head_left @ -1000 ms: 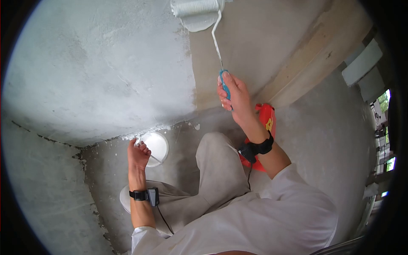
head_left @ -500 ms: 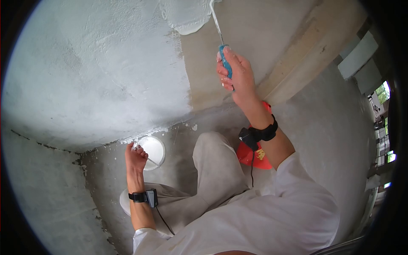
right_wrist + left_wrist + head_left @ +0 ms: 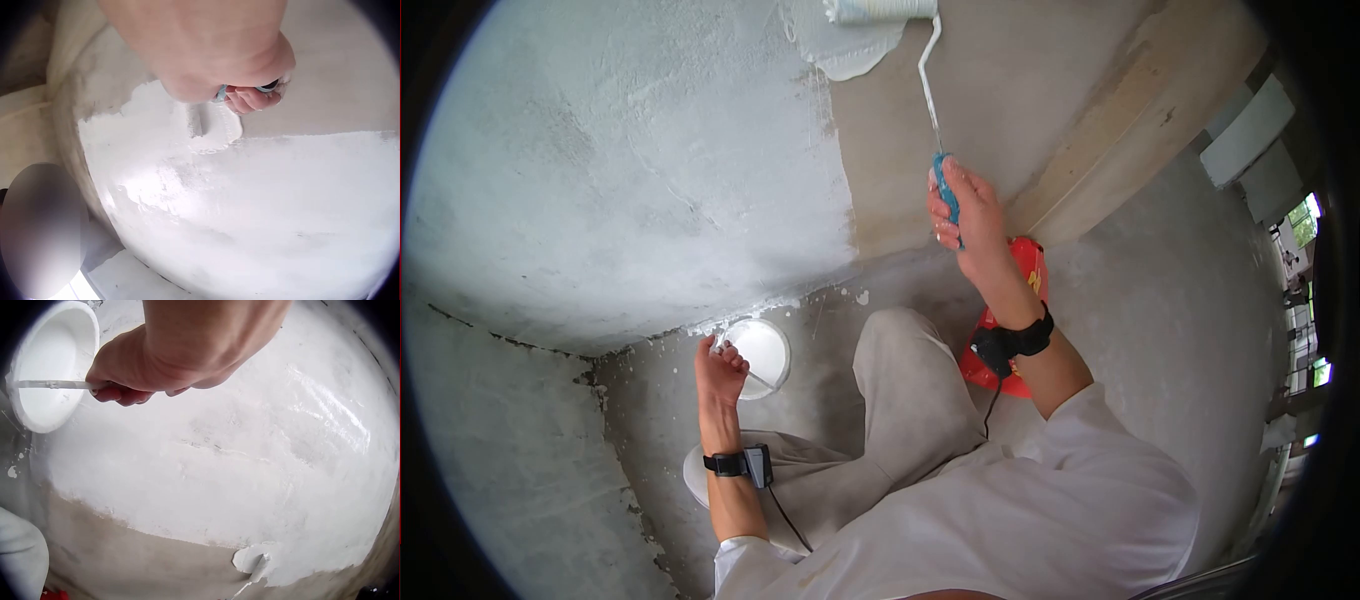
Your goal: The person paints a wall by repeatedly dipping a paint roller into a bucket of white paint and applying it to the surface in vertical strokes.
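My right hand (image 3: pixel 962 215) grips the blue handle (image 3: pixel 946 197) of a paint roller (image 3: pixel 882 9), whose white sleeve lies against the wall (image 3: pixel 630 150) at the top edge of the head view. From the right wrist view the roller (image 3: pixel 196 119) shows past my curled fingers (image 3: pixel 253 97), at the edge of the wet white paint. My left hand (image 3: pixel 721 368) hangs low by the floor and holds the thin wire handle (image 3: pixel 47 384) of a small white paint bucket (image 3: pixel 758 353). The bucket (image 3: pixel 53 359) shows white inside.
A red container (image 3: pixel 1007 310) sits on the concrete floor behind my right forearm. Left of the roller the wall is painted white; a bare beige patch (image 3: pixel 1000 90) lies to the right. My bent knee (image 3: pixel 900 380) fills the middle. Paint drips (image 3: pixel 840 295) spot the floor along the wall's base.
My right hand went up the wall, carrying the roller out of view, then came back down a little with the roller showing again. My left hand and the bucket stayed nearly still.
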